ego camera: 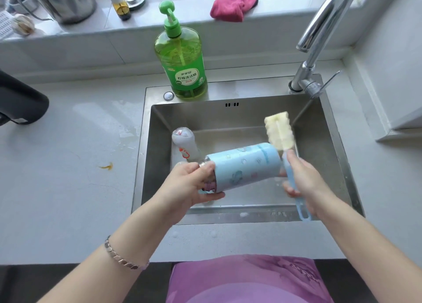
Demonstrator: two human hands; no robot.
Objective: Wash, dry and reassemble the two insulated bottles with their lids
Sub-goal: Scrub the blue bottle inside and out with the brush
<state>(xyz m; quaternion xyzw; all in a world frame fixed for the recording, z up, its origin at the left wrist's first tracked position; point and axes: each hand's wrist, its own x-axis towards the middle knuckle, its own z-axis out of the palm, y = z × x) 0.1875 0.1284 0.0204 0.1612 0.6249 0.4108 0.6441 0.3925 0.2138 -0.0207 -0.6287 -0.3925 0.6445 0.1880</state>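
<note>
My left hand (193, 184) grips the mouth end of a light blue insulated bottle (244, 167), held sideways over the steel sink (157, 156). In my right hand (303, 179) is the blue handle of a bottle brush, whose yellow sponge head (278, 130) points up just past the bottle's base. A second, grey-white bottle (185, 143) with a red mark leans in the sink's back left corner, behind my left hand. A pinkish part peeks out under my left fingers at the blue bottle's mouth; what it is I cannot tell.
A green pump bottle of dish soap (182, 58) stands on the sink's back rim. The chrome tap (317, 38) arches over the right side. On the sill lie a pink cloth (233, 5), a metal pot and a small spray bottle. A dark appliance (20, 102) sits far left.
</note>
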